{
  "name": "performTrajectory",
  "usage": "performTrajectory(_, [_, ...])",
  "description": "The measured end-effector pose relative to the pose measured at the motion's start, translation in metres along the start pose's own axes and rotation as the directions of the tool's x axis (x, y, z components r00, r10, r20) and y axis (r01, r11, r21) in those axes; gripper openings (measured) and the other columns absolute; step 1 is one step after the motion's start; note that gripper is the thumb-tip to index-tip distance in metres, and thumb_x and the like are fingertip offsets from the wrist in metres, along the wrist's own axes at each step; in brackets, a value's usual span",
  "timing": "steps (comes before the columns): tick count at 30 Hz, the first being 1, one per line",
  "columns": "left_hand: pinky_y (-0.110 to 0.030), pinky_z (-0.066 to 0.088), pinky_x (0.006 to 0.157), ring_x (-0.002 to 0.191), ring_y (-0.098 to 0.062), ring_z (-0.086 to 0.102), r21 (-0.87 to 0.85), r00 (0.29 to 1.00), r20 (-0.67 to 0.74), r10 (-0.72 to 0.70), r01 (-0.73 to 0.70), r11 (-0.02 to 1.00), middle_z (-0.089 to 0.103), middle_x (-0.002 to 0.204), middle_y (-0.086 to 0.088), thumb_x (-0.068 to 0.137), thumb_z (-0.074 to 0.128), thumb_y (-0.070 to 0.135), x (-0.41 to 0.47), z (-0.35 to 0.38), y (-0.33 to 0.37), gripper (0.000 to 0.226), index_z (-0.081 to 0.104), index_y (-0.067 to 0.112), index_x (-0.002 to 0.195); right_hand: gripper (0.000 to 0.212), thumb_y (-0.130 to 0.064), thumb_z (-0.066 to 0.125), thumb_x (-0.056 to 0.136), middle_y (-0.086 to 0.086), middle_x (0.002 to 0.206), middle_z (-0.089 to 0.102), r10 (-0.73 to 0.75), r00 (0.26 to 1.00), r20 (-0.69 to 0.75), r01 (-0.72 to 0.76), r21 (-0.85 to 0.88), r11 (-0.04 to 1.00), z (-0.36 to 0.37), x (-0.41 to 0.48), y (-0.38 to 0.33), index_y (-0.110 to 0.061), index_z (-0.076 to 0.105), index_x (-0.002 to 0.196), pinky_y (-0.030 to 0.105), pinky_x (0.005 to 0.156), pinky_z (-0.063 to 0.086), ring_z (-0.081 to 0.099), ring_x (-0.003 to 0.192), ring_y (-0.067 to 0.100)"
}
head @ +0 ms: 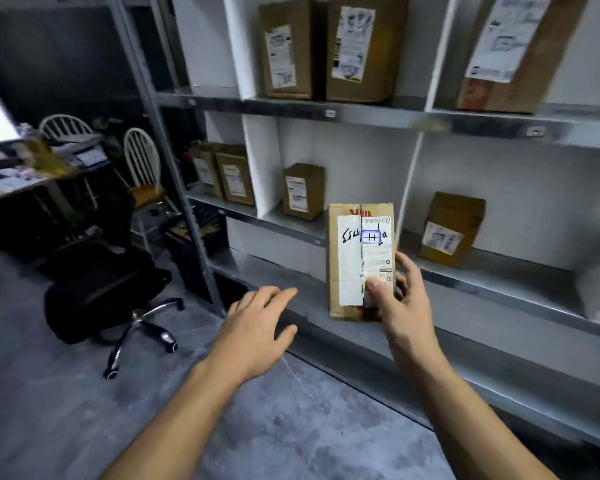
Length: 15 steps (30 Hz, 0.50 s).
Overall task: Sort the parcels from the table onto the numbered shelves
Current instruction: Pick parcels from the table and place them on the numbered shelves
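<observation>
Head view: left hand (257, 327) out flat and loose, palm down, holding nothing, hovering before the lower shelf (257, 268), probably ready to steady the load. Just right of it, the parcel (352, 261) is held upright in front of the shelving with its label toward the camera, seemingly so its boxed handwritten number can be checked against the bays. Right hand (404, 306) grips its lower right edge, thumb on the label, fingers behind; shelved boxes (452, 230) likewise stand labels outward

Brown cardboard parcel (360, 261) with white label, black scrawl, blue-boxed mark; grey metal shelves (499, 278); black chair (97, 289).
</observation>
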<state>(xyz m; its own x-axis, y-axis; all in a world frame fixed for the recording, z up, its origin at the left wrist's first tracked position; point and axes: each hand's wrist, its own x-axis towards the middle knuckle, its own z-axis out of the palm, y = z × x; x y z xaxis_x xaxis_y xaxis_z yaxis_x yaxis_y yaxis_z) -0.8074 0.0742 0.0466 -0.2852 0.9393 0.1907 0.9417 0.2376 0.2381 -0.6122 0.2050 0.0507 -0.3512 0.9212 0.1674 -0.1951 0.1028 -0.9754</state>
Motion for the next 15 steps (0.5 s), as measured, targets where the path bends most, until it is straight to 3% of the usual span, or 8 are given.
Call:
performTrajectory(8, [-0.037, 0.024, 0.113, 0.135, -0.018, 0.031, 0.242, 0.996, -0.051, -0.075, 0.085, 0.967, 0.033, 0.147, 0.009, 0.096, 0.044, 0.048, 0.075, -0.049, -0.116, 0.058, 0.026, 0.034, 0.149, 0.05, -0.017, 0.062, 0.098, -0.007, 0.129, 0.062, -0.073, 0.99, 0.117, 0.07, 0.026, 0.997, 0.13, 0.103, 0.025, -0.041, 0.044, 0.138, 0.031, 0.078, 0.059, 0.065, 0.112, 0.011])
performTrajectory(11, [-0.036, 0.027, 0.109, 0.132, -0.019, 0.034, 0.27, 0.991, -0.094, -0.093, 0.115, 0.956, 0.035, 0.145, 0.009, 0.096, 0.044, 0.047, 0.118, -0.068, -0.159, 0.055, 0.029, 0.033, 0.147, 0.049, -0.014, 0.062, 0.097, -0.009, 0.127, 0.062, -0.114, 0.986, 0.12, 0.107, 0.06, 0.992, 0.18, 0.152, 0.025, -0.044, 0.046, 0.132, 0.037, 0.085, 0.06, 0.065, 0.11, 0.007])
performTrajectory(15, [-0.038, 0.029, 0.109, 0.133, -0.02, 0.034, 0.268, 0.983, -0.126, -0.137, 0.166, 0.949, 0.035, 0.148, 0.008, 0.096, 0.044, 0.048, 0.168, -0.092, -0.212, 0.059, 0.026, 0.032, 0.15, 0.051, -0.015, 0.064, 0.096, -0.008, 0.129, 0.061, -0.16, 0.981, 0.109, 0.151, 0.082, 0.985, 0.245, 0.217, 0.015, -0.044, 0.045, 0.133, 0.035, 0.086, 0.059, 0.064, 0.108, 0.001])
